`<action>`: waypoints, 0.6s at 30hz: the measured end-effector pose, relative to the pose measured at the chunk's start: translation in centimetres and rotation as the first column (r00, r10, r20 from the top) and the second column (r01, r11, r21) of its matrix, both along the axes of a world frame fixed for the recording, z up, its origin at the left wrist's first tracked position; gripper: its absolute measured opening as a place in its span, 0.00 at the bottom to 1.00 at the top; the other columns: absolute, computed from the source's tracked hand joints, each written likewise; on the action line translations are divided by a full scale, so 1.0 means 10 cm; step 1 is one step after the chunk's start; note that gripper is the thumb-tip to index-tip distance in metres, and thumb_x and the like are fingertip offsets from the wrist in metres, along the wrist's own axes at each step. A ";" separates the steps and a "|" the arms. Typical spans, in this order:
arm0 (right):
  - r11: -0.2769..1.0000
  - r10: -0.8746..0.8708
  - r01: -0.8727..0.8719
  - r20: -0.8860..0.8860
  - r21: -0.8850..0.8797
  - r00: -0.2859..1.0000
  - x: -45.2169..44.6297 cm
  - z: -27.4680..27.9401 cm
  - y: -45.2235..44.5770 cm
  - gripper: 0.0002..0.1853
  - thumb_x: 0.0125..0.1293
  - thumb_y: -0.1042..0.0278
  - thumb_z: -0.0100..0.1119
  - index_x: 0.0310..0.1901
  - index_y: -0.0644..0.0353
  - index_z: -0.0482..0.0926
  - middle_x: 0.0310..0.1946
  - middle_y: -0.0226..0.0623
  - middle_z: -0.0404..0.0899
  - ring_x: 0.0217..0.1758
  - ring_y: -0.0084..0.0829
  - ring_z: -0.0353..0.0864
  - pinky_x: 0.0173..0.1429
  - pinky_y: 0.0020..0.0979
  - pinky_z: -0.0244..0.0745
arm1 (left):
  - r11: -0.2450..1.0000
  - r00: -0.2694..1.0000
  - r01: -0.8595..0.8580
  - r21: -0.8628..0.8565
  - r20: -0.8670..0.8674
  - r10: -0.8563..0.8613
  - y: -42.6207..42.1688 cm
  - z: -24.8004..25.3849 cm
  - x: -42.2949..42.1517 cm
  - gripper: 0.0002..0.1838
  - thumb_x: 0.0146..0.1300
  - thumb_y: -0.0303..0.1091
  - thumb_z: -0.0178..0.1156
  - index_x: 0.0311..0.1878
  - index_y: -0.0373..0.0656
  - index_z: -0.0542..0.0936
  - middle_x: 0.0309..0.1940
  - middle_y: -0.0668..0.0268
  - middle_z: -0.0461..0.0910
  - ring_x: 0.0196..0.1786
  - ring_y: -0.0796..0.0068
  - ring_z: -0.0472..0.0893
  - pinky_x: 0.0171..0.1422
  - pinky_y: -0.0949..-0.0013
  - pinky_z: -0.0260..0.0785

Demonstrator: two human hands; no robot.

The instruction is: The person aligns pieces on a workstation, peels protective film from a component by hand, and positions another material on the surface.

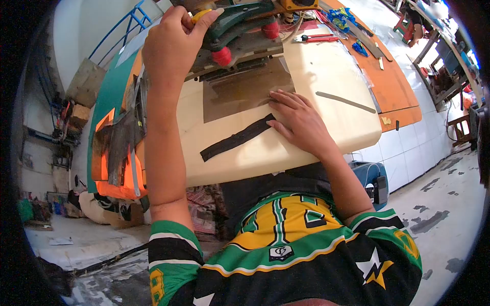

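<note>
My left hand (176, 43) is raised at the front of a dark green machine (240, 30), its fingers closed around a yellow handle-like part (201, 16). The far end of that part is hidden. My right hand (302, 121) lies flat with fingers stretched out, fingertips on the right edge of a brown, glossy sheet (240, 97). Its thumb is at the upper end of a black strip (235, 138), which lies slanted on the pale work surface (306, 66). The sheet's back edge sits by the machine's dark metal base.
Two red knobs (221, 56) hang below the machine. A thin grey strip (345, 101) lies to the right. Red-handled tools (316, 38) and blue wrappers (360, 48) are farther back. Dark strips and an orange bag (130, 176) lie at left. A blue bin (368, 176) stands below.
</note>
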State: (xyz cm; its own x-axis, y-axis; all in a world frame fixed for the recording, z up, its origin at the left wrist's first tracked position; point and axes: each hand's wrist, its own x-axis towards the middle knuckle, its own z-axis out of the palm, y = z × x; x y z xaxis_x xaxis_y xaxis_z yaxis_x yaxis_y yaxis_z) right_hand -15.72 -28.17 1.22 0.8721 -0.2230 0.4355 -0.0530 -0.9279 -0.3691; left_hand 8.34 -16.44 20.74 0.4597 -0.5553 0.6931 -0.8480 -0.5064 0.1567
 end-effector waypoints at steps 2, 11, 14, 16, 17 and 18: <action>1.000 0.000 0.000 0.001 0.004 1.000 0.00 0.00 0.00 0.28 0.81 0.48 0.62 0.69 0.64 0.83 0.79 0.46 0.75 0.86 0.44 0.68 0.90 0.47 0.59 | 1.000 0.999 -0.007 0.003 0.048 0.007 0.00 -0.04 0.00 0.37 0.72 0.72 0.66 0.37 0.40 0.86 0.26 0.55 0.85 0.32 0.48 0.86 0.39 0.51 0.77; 1.000 0.001 -0.001 0.015 -0.006 1.000 0.02 -0.03 0.00 0.29 0.81 0.47 0.62 0.68 0.65 0.83 0.79 0.46 0.75 0.86 0.45 0.68 0.90 0.47 0.59 | 0.971 0.979 -0.194 0.143 0.089 0.182 -0.12 0.05 -0.15 0.40 0.77 0.74 0.56 0.38 0.39 0.90 0.34 0.45 0.90 0.42 0.36 0.90 0.48 0.41 0.81; 1.000 0.001 -0.001 0.011 -0.014 1.000 0.02 -0.02 -0.01 0.29 0.81 0.47 0.62 0.68 0.65 0.83 0.79 0.46 0.75 0.86 0.44 0.69 0.90 0.47 0.60 | 0.966 0.975 -0.209 0.152 0.109 0.194 -0.13 0.05 -0.15 0.39 0.78 0.72 0.56 0.39 0.39 0.90 0.34 0.44 0.90 0.43 0.35 0.90 0.48 0.40 0.81; 1.000 0.001 -0.001 0.017 -0.018 1.000 0.01 -0.01 -0.01 0.29 0.81 0.47 0.62 0.68 0.65 0.83 0.79 0.46 0.76 0.86 0.44 0.69 0.90 0.47 0.60 | 0.963 0.975 -0.212 0.165 0.110 0.195 -0.12 0.03 -0.11 0.39 0.79 0.71 0.55 0.41 0.39 0.91 0.35 0.44 0.90 0.43 0.35 0.90 0.48 0.39 0.81; 1.000 0.000 0.001 0.024 -0.012 1.000 0.01 -0.01 -0.01 0.29 0.81 0.47 0.63 0.68 0.65 0.83 0.78 0.46 0.76 0.85 0.44 0.69 0.89 0.47 0.60 | 0.975 0.984 -0.156 0.161 0.110 0.139 -0.11 0.00 -0.05 0.38 0.81 0.69 0.54 0.42 0.38 0.90 0.36 0.43 0.90 0.42 0.35 0.90 0.48 0.38 0.80; 1.000 -0.002 0.002 0.032 -0.005 0.999 0.01 -0.01 0.00 0.29 0.81 0.47 0.63 0.68 0.66 0.84 0.78 0.46 0.77 0.85 0.44 0.69 0.89 0.47 0.61 | 0.982 0.991 -0.099 0.158 0.110 0.082 -0.09 -0.02 -0.01 0.37 0.82 0.67 0.54 0.44 0.38 0.90 0.36 0.42 0.90 0.42 0.35 0.90 0.48 0.38 0.79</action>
State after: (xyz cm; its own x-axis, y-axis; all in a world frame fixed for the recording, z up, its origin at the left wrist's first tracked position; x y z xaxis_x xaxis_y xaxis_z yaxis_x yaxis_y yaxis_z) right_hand -15.57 -28.19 1.13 0.8573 -0.2227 0.4641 -0.0433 -0.9296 -0.3660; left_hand 8.29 -17.36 20.53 0.4448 -0.6239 0.6425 -0.8045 -0.5936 -0.0194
